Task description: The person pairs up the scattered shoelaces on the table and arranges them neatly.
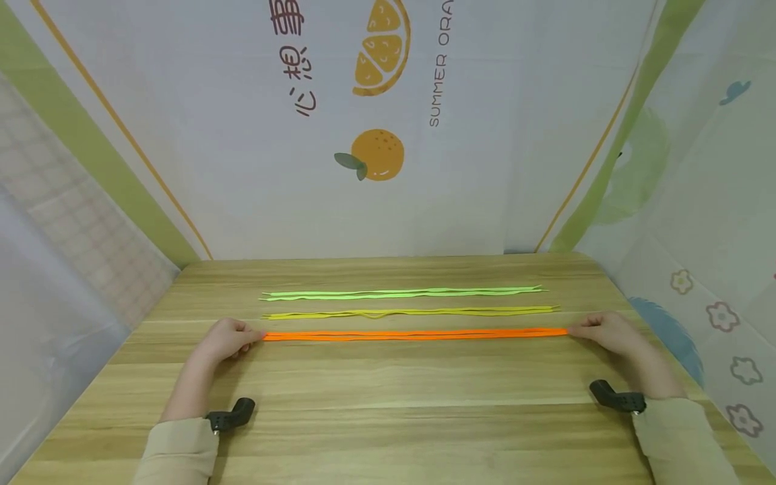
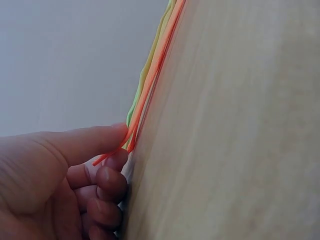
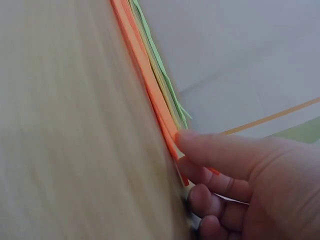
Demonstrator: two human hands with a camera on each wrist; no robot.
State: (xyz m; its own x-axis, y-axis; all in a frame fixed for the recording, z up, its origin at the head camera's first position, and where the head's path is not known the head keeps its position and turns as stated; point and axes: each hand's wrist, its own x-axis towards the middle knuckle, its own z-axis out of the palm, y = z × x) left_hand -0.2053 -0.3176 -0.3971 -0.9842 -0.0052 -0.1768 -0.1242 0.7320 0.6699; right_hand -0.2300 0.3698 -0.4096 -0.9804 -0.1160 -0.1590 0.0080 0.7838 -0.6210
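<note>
A pair of orange shoelaces [image 1: 412, 335] stretches straight across the table, side by side. My left hand [image 1: 229, 339] pinches their left ends between thumb and forefinger; in the left wrist view a lace tip [image 2: 102, 158] pokes out past the thumb. At the other end my right hand [image 1: 608, 331] pinches the laces the same way, with loose tips showing beyond the fingers in the right wrist view. Just behind lie yellow shoelaces [image 1: 424, 312], parallel and slightly wavy. Farther back are light green shoelaces [image 1: 400, 294], also laid out lengthwise.
The wooden table [image 1: 388, 411] extends toward me in front of the laces. A white printed cloth [image 1: 242, 168] hangs at its back edge, with more cloth at both sides. Black wrist mounts [image 1: 233, 415] sit at both sleeves.
</note>
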